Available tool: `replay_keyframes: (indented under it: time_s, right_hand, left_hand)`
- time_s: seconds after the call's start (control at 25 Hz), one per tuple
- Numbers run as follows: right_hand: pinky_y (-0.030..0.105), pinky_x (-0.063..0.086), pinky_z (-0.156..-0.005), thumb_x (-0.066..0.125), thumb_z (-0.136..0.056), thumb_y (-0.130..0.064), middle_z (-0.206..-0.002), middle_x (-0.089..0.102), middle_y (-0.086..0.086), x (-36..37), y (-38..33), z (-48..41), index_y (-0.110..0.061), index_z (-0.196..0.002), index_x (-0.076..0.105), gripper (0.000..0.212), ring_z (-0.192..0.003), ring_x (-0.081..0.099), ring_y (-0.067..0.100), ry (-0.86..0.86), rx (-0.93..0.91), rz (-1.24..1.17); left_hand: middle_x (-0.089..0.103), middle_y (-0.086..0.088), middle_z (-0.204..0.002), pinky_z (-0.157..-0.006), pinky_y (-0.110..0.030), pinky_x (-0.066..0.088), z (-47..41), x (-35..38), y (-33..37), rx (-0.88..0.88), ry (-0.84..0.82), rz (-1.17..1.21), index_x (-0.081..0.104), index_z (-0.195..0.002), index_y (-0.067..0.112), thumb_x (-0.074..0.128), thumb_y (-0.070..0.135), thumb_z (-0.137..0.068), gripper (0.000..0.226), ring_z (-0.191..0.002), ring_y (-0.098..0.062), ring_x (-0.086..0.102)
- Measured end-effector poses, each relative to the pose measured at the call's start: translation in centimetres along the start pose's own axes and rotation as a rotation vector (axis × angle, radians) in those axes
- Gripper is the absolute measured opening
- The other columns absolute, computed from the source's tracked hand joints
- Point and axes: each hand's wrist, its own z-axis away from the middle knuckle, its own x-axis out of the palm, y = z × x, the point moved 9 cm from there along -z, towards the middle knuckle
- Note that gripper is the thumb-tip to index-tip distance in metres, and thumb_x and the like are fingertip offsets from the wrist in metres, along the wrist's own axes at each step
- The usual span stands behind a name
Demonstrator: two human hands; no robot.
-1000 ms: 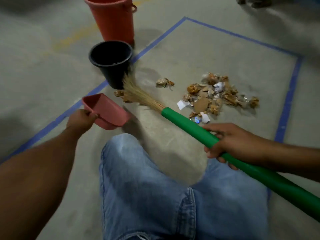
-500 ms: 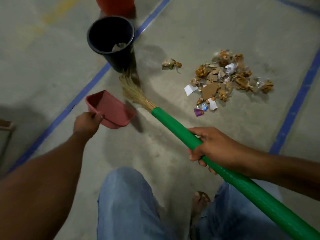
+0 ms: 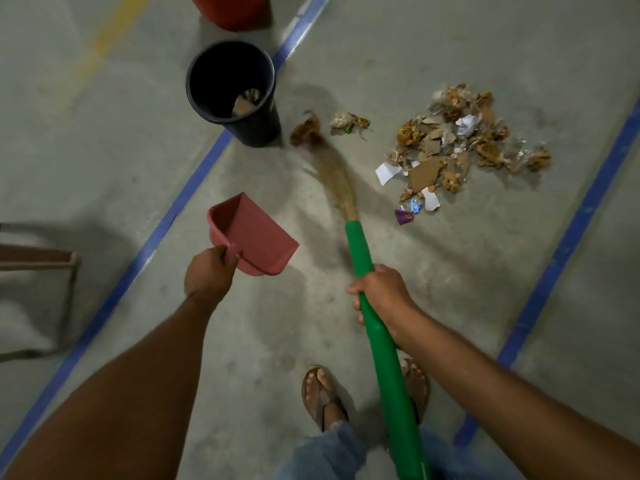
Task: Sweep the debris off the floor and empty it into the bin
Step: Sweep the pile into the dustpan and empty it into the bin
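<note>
My left hand (image 3: 209, 271) grips the handle of a pink dustpan (image 3: 254, 233), held just above the concrete floor with its mouth towards the right. My right hand (image 3: 381, 294) grips the green handle of a straw broom (image 3: 377, 341). The blurred bristles (image 3: 332, 171) reach up to a small brown scrap (image 3: 304, 131) beside the black bin (image 3: 232, 88). The bin stands upright with some scraps at its bottom. A second small scrap (image 3: 348, 121) lies just right of the first. The main debris pile (image 3: 457, 143) of paper, cardboard and wrappers lies further right.
An orange bucket (image 3: 230, 10) stands behind the black bin at the top edge. Blue tape lines (image 3: 173, 209) mark a rectangle on the floor, with another blue tape line (image 3: 568, 237) on the right. A wooden frame (image 3: 65, 271) sits at the left edge. My sandalled feet (image 3: 320, 393) stand below the broom.
The view has risen from a crouch to standing. The broom has swung from beside the bin towards the right, its bristles now at the small scrap. The dustpan has stayed in my left hand.
</note>
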Motion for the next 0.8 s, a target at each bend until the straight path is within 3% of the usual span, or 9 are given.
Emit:
replay_keyframes:
  time_s: [0.08,0.24,0.36,0.44,0.56,0.68,0.8]
  right_hand:
    - [0.031,0.045,-0.049,0.064,-0.078,0.001,-0.06,0.055,0.012,-3.8,2.1,5.0,-0.02,-0.097,0.063,0.029,-0.051,0.054,0.023,0.089,-0.022,0.02]
    - [0.033,0.044,-0.053,0.068,-0.069,0.001,-0.07,0.061,0.021,-8.8,3.9,15.1,-0.035,-0.102,0.068,0.049,-0.052,0.056,0.023,0.027,-0.092,0.126]
    - [0.037,0.047,-0.052,0.067,-0.072,0.005,-0.075,0.065,0.019,-9.0,3.2,17.4,-0.031,-0.11,0.067,0.052,-0.053,0.059,0.022,0.001,-0.084,0.141]
    - [0.039,0.051,-0.054,0.067,-0.075,-0.002,-0.077,0.067,0.014,-8.0,0.2,15.8,-0.029,-0.106,0.064,0.042,-0.057,0.062,0.021,0.03,-0.123,0.224]
    - [0.03,0.048,-0.048,0.066,-0.08,-0.007,-0.078,0.067,0.009,-6.0,-6.6,9.4,-0.027,-0.105,0.057,0.033,-0.06,0.064,0.018,0.054,-0.173,0.301]
    - [0.029,0.047,-0.047,0.067,-0.083,-0.004,-0.069,0.063,0.008,-4.5,-13.8,-0.6,-0.011,-0.102,0.059,0.021,-0.053,0.058,0.019,0.007,-0.064,0.07]
    - [0.031,0.046,-0.046,0.064,-0.086,0.002,-0.058,0.056,0.012,-4.7,-17.3,-6.5,0.001,-0.085,0.06,0.005,-0.045,0.051,0.022,0.017,-0.053,-0.246]
  left_hand:
    - [0.069,-0.017,-0.078,-0.063,-0.037,0.044,1.5,-0.1,2.6,-0.001,-0.033,0.046,0.066,-0.084,0.011,0.05,0.047,-0.105,0.044,-0.076,-0.041,0.065]
    - [0.068,-0.011,-0.075,-0.061,-0.032,0.037,4.8,-0.2,7.4,0.021,-0.067,0.117,0.068,-0.087,0.014,0.05,0.047,-0.105,0.041,-0.074,-0.037,0.064]
    - [0.058,-0.002,-0.066,-0.058,-0.032,0.036,6.8,-1.4,10.8,0.05,-0.091,0.104,0.065,-0.085,0.015,0.047,0.05,-0.105,0.044,-0.066,-0.032,0.06]
    - [0.055,0.001,-0.064,-0.057,-0.032,0.037,7.4,-2.8,12.4,0.038,-0.099,0.11,0.059,-0.08,0.017,0.043,0.055,-0.105,0.048,-0.063,-0.029,0.057]
    - [0.058,0.002,-0.065,-0.054,-0.031,0.037,6.9,-5.0,14.6,0.044,-0.061,0.12,0.058,-0.079,0.02,0.039,0.061,-0.104,0.052,-0.06,-0.024,0.055]
    - [0.056,0.006,-0.063,-0.047,-0.024,0.032,4.9,-5.2,16.4,0.055,-0.053,0.134,0.064,-0.085,0.019,0.042,0.056,-0.105,0.048,-0.053,-0.005,0.046]
    - [0.056,0.007,-0.064,-0.047,-0.021,0.029,1.3,-3.9,17.5,0.1,-0.064,0.117,0.064,-0.087,0.019,0.044,0.055,-0.106,0.045,-0.053,-0.002,0.045]
